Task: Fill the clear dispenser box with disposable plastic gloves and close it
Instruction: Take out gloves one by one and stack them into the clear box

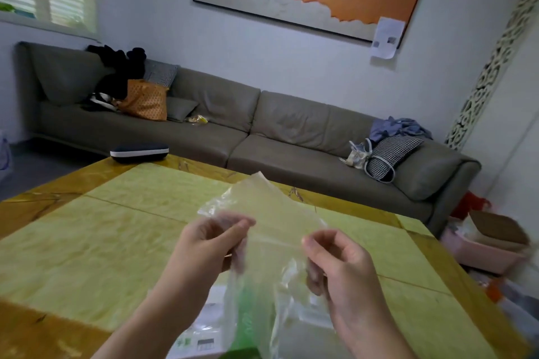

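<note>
Both my hands hold a thin, see-through plastic glove sheet up above the table. My left hand pinches its left edge between thumb and curled fingers. My right hand pinches the right edge the same way. The plastic hangs down between my wrists, with a green-printed part low in the view. Under it on the table lies a white package with print. The clear dispenser box cannot be made out behind the hanging plastic.
The yellow-green stone table has a wooden border. A dark case with a white rim lies at its far edge. Beyond stands a grey sofa with bags and cushions. Pink bins and a cardboard box sit on the floor at right.
</note>
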The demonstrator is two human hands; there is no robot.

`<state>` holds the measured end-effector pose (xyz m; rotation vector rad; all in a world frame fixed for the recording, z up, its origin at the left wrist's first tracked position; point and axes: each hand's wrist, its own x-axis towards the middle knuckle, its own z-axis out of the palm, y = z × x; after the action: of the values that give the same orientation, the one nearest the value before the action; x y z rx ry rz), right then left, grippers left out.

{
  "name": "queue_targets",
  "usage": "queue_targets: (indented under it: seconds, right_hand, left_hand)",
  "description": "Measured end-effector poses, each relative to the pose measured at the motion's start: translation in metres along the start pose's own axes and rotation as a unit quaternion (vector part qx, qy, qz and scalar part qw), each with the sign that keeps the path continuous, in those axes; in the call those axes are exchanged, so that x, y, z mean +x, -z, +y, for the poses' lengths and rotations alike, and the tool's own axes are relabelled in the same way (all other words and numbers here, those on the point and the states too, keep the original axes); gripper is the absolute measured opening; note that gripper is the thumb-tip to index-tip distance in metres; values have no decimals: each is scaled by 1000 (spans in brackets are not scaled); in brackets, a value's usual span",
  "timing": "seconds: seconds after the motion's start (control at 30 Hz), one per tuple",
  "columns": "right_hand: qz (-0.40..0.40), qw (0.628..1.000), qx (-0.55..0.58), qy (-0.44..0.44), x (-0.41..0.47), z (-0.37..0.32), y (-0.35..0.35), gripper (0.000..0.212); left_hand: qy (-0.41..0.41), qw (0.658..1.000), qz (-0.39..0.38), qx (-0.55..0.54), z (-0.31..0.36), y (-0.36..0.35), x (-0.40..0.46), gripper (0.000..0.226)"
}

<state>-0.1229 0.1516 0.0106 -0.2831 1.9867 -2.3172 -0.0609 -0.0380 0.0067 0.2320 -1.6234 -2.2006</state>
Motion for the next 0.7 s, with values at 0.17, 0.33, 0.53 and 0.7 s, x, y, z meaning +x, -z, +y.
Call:
queue_targets:
  seconds: [0.17,0.33,0.53,0.7]
  right_hand:
    - [77,987,-134,54,2,11,31,14]
    - [82,976,-172,106,-2,-3,43,13]
    - [-184,982,12,-48,-18,-27,36,70]
    - [-58,991,-118,-12,-20,-19,35,14]
  left_hand:
    - [-23,999,42,25,-7,-13,7,15]
    - [-181,969,44,165,-12,-23,0,19]
    - [-498,702,-61,506,-34,-56,-30,17]
    - [-419,731,-177,508,-52,-55,-39,34]
